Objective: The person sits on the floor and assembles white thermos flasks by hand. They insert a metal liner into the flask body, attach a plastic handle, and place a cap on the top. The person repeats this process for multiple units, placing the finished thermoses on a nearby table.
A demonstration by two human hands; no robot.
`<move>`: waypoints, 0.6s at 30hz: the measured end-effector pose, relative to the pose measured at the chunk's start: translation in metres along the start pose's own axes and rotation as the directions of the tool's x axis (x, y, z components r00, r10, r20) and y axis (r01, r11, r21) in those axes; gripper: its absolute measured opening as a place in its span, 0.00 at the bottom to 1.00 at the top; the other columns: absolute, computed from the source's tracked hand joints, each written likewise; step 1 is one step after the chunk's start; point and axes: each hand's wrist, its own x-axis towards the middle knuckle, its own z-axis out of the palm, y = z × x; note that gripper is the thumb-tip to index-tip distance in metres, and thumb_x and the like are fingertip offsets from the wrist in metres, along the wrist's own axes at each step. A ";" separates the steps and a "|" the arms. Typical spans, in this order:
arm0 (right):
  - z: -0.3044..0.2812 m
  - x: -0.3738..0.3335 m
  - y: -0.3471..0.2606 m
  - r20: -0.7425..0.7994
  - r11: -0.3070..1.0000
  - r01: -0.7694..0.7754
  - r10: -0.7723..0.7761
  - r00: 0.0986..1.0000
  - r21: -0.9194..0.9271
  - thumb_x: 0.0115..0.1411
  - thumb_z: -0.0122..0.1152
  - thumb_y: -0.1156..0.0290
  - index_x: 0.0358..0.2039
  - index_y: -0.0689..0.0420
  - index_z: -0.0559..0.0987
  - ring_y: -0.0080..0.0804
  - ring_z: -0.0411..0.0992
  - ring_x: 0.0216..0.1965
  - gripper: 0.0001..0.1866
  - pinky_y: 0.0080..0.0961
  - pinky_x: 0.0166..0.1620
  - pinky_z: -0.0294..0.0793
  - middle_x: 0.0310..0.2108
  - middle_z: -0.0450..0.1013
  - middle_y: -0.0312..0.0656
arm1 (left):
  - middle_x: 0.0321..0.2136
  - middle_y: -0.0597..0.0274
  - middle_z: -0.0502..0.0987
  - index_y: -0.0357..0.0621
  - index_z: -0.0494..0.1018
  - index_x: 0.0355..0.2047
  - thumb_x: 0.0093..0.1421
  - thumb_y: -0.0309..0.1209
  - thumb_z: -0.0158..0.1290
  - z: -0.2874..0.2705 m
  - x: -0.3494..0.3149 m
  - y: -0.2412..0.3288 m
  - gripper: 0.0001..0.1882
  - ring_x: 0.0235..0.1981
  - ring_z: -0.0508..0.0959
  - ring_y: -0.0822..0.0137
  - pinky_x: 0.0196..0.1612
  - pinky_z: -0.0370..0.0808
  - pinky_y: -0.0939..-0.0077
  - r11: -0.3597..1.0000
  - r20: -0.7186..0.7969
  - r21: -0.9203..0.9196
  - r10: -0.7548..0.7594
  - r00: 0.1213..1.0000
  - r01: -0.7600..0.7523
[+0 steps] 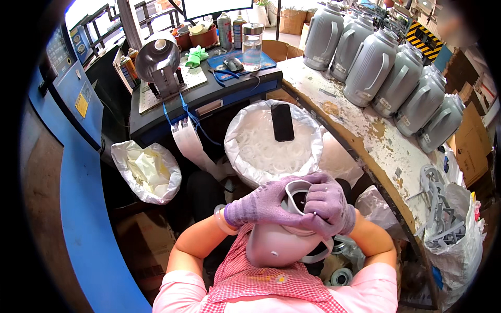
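A grey thermos jug [276, 246] lies tilted in my lap, its open neck away from me and its handle [324, 251] to the right. My left hand [263, 204], in a purple glove, is wrapped round the left side of the neck. My right hand [330, 204], gloved alike, is closed over a pale grey ring [290, 194] at the neck opening. The ring stands up at a slant, and its right part is hidden by my right fingers. Whether it is fully seated on the neck, I cannot tell.
Ahead stands a white-lined tub [245, 159] of translucent rings with a black phone [282, 122] on top. Several grey thermos jugs [369, 68] line the worn bench [334, 107] at right. A bag of grey handles [454, 229] sits beside it. A blue machine [83, 172] flanks my left.
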 end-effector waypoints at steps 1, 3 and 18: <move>-0.001 0.003 0.002 -0.004 1.000 0.000 0.000 1.000 0.001 0.57 0.60 0.63 0.28 0.55 0.78 0.41 0.76 0.34 0.09 0.44 0.55 0.69 0.28 0.74 0.39 | 0.53 0.55 0.74 0.37 0.65 0.61 0.51 0.42 0.69 0.000 0.001 -0.003 0.41 0.55 0.72 0.67 0.60 0.68 0.70 0.999 -0.014 -0.035 -0.030 0.999 0.029; -0.011 0.020 0.003 -0.057 1.000 0.020 -0.021 0.998 -0.022 0.56 0.58 0.66 0.29 0.54 0.79 0.40 0.75 0.32 0.07 0.42 0.51 0.70 0.30 0.75 0.39 | 0.50 0.56 0.76 0.38 0.68 0.58 0.50 0.43 0.69 -0.006 0.001 -0.005 0.39 0.52 0.74 0.68 0.58 0.70 0.70 0.993 -0.076 -0.018 -0.122 0.990 0.121; -0.181 0.103 0.175 -0.754 0.688 -0.342 -0.474 0.455 -0.640 0.64 0.55 0.65 0.45 0.64 0.75 0.37 0.77 0.35 0.16 0.32 0.42 0.76 0.36 0.77 0.45 | 0.53 0.47 0.74 0.29 0.73 0.50 0.31 0.41 0.72 -0.063 -0.117 0.010 0.45 0.53 0.75 0.59 0.58 0.70 0.65 0.997 -0.780 -0.031 0.018 0.626 -0.067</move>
